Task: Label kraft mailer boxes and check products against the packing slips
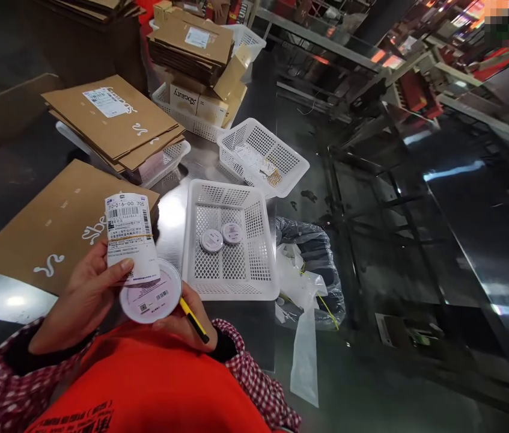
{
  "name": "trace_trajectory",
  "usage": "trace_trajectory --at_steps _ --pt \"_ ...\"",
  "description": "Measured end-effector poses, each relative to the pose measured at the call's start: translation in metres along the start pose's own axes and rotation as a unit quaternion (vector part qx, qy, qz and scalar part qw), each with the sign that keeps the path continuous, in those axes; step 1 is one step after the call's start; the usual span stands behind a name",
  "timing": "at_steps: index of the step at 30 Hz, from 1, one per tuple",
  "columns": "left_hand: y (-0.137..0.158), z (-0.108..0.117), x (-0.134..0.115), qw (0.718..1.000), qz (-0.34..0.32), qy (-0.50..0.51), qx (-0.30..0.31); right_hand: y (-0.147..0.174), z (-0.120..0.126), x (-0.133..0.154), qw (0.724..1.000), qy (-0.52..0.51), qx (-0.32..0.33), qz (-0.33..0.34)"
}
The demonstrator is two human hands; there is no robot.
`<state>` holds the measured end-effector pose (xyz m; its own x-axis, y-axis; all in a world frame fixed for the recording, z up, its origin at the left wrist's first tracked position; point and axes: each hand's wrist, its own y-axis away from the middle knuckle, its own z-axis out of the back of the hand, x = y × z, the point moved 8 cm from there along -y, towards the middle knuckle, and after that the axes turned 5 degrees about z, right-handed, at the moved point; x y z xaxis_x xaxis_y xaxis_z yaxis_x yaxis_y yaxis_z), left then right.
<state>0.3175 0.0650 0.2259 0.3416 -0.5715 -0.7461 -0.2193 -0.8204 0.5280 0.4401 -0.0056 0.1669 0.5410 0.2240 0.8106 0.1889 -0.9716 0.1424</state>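
Observation:
My left hand (94, 278) is closed on a stack of printed shipping labels (128, 225), bound with a thin band, its thumb pressed on the front. Just below the labels, my right hand (187, 322) grips a round, flat white container (157, 296) by its edge; a barcode shows on its pale pink face. A yellow and black pen or cutter (193, 319) also sits in the right hand, between the fingers. The lower end of the labels overlaps the container's upper part. Two similar small round containers (211, 240) lie in the white perforated basket (231, 291) ahead.
Flat brown cardboard mailers (56, 210) lie at left, with more stacked on a basket (110, 120). Behind stand baskets holding boxes (184, 99) and mailers. Another white basket (261, 129) holds papers. A lined bin (326, 240) stands beyond the table's right edge.

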Motion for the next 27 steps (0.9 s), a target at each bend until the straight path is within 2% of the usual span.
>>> trace_trajectory --at_steps 7,27 --pt "0.0003 -0.0011 -0.0001 1.0 -0.003 -0.007 -0.005 -0.0008 -0.0019 0.0028 1.0 -0.012 0.013 0.012" --pt "-0.0025 -0.0042 0.0011 1.0 0.006 -0.013 -0.006 -0.0008 0.0011 0.0007 1.0 -0.019 -0.008 -0.019"
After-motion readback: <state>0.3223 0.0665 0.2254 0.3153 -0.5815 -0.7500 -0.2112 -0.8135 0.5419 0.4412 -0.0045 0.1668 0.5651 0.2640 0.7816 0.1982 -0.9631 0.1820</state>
